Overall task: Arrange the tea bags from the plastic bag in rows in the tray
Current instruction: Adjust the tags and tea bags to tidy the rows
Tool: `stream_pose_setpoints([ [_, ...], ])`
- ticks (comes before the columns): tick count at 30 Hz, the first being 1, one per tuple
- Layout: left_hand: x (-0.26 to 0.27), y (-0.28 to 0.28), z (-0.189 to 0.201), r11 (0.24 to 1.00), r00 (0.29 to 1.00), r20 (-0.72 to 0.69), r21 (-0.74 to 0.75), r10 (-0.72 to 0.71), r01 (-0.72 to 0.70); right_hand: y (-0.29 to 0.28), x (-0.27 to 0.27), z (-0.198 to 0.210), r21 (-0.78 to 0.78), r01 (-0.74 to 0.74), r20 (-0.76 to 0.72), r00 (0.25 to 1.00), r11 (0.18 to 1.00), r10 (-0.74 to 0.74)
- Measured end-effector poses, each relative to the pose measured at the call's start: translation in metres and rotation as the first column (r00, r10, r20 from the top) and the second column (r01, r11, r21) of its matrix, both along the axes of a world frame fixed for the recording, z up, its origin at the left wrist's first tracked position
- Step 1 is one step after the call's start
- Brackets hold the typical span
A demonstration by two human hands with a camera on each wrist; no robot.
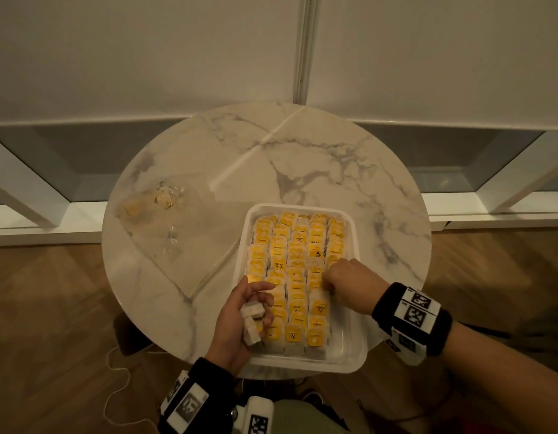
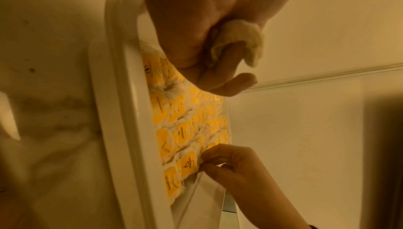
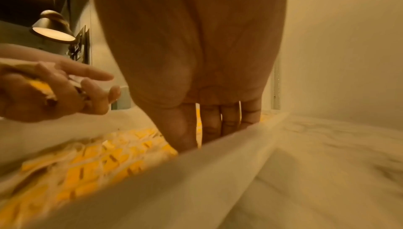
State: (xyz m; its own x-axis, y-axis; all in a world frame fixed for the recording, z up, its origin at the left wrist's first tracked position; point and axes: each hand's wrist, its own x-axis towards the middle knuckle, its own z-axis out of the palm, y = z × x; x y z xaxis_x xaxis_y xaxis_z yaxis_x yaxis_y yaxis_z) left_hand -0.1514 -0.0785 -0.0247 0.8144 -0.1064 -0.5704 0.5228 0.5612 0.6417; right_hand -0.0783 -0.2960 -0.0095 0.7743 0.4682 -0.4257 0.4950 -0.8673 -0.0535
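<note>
The white rectangular plastic tray (image 1: 354, 333) sits at the near edge of the round marble table (image 1: 318, 151), long axis running away from the person, yellow-tagged tea bags (image 1: 298, 261) in rows. Left hand (image 1: 240, 317) grips spare bags at the tray's left rim; right hand (image 1: 349, 281) pinches a bag in the right-hand row. The clear plastic bag (image 1: 164, 214) lies at the table's left edge, white wall behind.

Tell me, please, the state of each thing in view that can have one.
tray: on the table, nearly full of tea bags in rows, a gap left in its near right column.
plastic bag: lying flat on the table, a few tea bags still inside.
left hand: grips a small bunch of tea bags.
right hand: fingers down among the tea bags in the right column; whether it pinches one is hidden.
table: bears tray and bag.
</note>
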Motion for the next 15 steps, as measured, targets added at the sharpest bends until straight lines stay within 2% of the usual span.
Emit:
stream_pose_setpoints([
  [2,0.001,-0.001,0.002,1.000,1.000,-0.005,-0.002,-0.016,0.016,0.001,-0.003,0.010,0.071,0.031,0.027,0.999,0.997,-0.033],
  [4,0.002,-0.003,0.007,0.998,0.998,-0.010,0.015,-0.056,0.056,0.004,-0.009,0.024,0.261,0.052,0.066,0.995,0.964,-0.072],
  [6,0.002,-0.009,0.008,0.994,0.994,-0.021,0.033,-0.106,0.107,0.014,-0.023,0.039,0.511,0.050,0.052,0.995,0.858,-0.089],
  [7,0.002,-0.013,0.010,0.992,0.992,-0.029,0.029,-0.123,0.123,0.022,-0.031,0.046,0.587,0.030,0.037,0.997,0.809,-0.064],
  [9,0.002,-0.022,0.014,0.989,0.988,-0.047,-0.007,-0.145,0.145,0.036,-0.043,0.051,0.596,-0.045,0.034,0.999,0.802,0.031],
  [11,0.001,-0.031,0.019,0.986,0.985,-0.065,-0.059,-0.160,0.157,0.045,-0.048,0.048,0.497,-0.083,0.028,0.996,0.864,0.080],
  [13,0.001,-0.036,0.022,0.981,0.982,-0.063,-0.090,-0.180,0.174,0.045,-0.048,0.044,0.456,-0.046,0.015,0.999,0.889,0.044],
  [15,0.000,-0.039,0.021,0.977,0.977,-0.061,-0.071,-0.205,0.201,0.044,-0.049,0.042,0.488,-0.005,0.024,1.000,0.873,-0.007],
])
